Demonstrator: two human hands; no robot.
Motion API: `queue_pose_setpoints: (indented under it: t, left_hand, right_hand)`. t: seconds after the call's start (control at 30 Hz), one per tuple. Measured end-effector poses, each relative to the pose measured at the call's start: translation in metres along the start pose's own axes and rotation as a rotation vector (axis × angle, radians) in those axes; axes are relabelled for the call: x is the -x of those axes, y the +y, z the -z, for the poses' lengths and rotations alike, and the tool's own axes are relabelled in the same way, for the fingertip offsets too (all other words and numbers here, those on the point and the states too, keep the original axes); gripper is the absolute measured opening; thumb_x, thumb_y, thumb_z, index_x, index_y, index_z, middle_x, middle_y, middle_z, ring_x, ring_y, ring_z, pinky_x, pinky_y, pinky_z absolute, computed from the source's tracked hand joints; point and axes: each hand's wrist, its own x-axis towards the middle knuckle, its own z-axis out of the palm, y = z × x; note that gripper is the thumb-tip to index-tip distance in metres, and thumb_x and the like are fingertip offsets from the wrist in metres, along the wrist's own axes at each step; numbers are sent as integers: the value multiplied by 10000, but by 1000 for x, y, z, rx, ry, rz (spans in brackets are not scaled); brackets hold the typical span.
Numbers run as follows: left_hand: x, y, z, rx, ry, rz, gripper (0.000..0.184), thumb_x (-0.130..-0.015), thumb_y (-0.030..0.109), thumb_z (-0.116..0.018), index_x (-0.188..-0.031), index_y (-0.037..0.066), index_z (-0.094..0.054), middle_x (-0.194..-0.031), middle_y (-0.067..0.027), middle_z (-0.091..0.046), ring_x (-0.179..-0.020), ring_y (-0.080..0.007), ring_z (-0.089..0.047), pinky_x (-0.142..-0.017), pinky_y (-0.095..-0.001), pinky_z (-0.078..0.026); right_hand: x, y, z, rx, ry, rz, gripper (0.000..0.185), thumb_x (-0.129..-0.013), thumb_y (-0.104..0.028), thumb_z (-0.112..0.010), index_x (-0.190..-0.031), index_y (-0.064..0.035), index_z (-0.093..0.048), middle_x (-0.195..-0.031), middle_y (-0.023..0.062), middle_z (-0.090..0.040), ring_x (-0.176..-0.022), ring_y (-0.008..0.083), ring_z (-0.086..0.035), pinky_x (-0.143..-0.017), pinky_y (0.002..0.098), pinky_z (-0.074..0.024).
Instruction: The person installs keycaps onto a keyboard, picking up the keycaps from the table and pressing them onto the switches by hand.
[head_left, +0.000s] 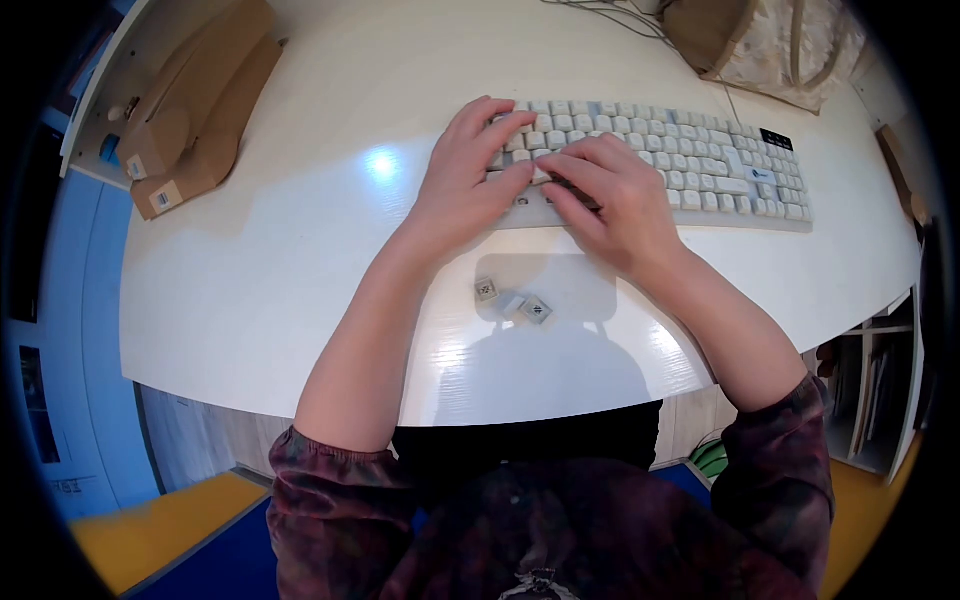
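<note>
A white keyboard (pixel 690 160) lies on the table. My left hand (pixel 465 170) is at its left end, fingers over the upper keys and thumb by the bottom row, gripping that end. My right hand (pixel 620 200) is bent over the lower left keys, index finger and thumb closed around a keycap (pixel 541 175) close to my left thumb. Fingers partly hide this keycap, and I cannot tell whether it is seated. Bare spots without caps show along the bottom row. Before the keyboard lie loose keycaps, one (pixel 485 289) apart and two (pixel 537 310) side by side.
A white table (pixel 250 300) with a curved front edge carries everything. Brown cardboard (pixel 205 110) stands at the left, a bag (pixel 760 50) at the back right with cables (pixel 625 12) beside it. Shelves (pixel 875 390) stand at the right, below table height.
</note>
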Motion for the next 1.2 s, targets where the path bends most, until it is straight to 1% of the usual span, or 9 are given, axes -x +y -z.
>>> queue_pose_setpoints:
  t: [0.1, 0.2, 0.3, 0.6, 0.7, 0.9, 1.0, 1.1, 1.2]
  left_hand:
    - [0, -3, 0, 25, 19, -8, 441, -914, 189, -584, -1349, 129, -558, -1479, -71, -358, -1404, -238, -302, -1092, -373, -350]
    - [-2, -10, -4, -58, 119, -102, 453, -857, 252, -622, -1283, 101, -599, -1399, -116, -466, -1338, -304, -401, -1089, -399, -356]
    - [-2, -11, -2, -134, 48, -65, 443, -912, 210, -602, -1348, 145, -560, -1484, -79, -349, -1400, -241, -313, -1076, -380, -373]
    - [-3, -12, -2, -117, 30, -44, 447, -899, 198, -605, -1341, 142, -565, -1488, -79, -337, -1391, -237, -323, -1076, -366, -375]
    - [-5, -16, -6, -95, 83, -75, 462, -870, 258, -595, -1311, 120, -584, -1436, -110, -432, -1369, -308, -366, -1127, -395, -305]
    - [-3, -5, -5, 60, 48, -14, 448, -894, 265, -560, -1313, 111, -591, -1422, -119, -437, -1339, -295, -396, -1119, -395, -311]
    - [-2, 5, 2, 31, -69, 71, 456, -928, 219, -524, -1375, 139, -558, -1513, -82, -291, -1388, -235, -319, -1087, -350, -350]
    - [-4, -9, 2, -112, -79, -60, 466, -933, 230, -517, -1390, 147, -556, -1519, -92, -289, -1405, -247, -297, -1105, -359, -325]
    - [-3, -13, 1, -130, -68, -81, 469, -943, 245, -520, -1401, 150, -551, -1522, -104, -304, -1420, -266, -275, -1120, -372, -308]
  right_hand:
    - [-2, -5, 3, 114, -45, 56, 182, -773, -110, -727, -947, -58, -720, -872, 27, -637, -818, 223, -596, -687, 340, -513]
    - [-4, -10, 7, 199, -71, 84, 167, -756, -99, -734, -918, -61, -724, -867, 17, -632, -815, 204, -594, -666, 327, -513]
    - [-5, -11, 7, 247, -67, 129, 166, -740, -86, -737, -903, -62, -725, -860, 14, -630, -813, 199, -594, -636, 323, -514]
    - [-7, -13, 6, 286, -59, 177, 148, -717, -61, -731, -862, -45, -708, -840, 20, -617, -815, 203, -595, -624, 323, -520]
    - [-9, -12, 6, 275, -92, 170, 155, -712, -58, -722, -865, -43, -703, -842, 23, -612, -841, 206, -595, -652, 322, -523]
    - [-4, -6, 5, 259, -123, 159, 219, -710, -77, -717, -926, -45, -706, -883, 28, -620, -886, 210, -595, -703, 325, -530]
    - [-2, -6, 5, 265, -94, 180, 235, -706, -83, -720, -940, -57, -712, -894, 24, -626, -893, 208, -598, -704, 326, -534]
    - [-4, -6, 5, 240, -79, 179, 237, -711, -90, -724, -948, -76, -717, -901, 23, -634, -893, 207, -603, -691, 332, -538]
    - [-7, -6, 4, 206, -74, 143, 191, -743, -92, -727, -934, -76, -721, -891, 41, -646, -865, 224, -620, -682, 343, -539]
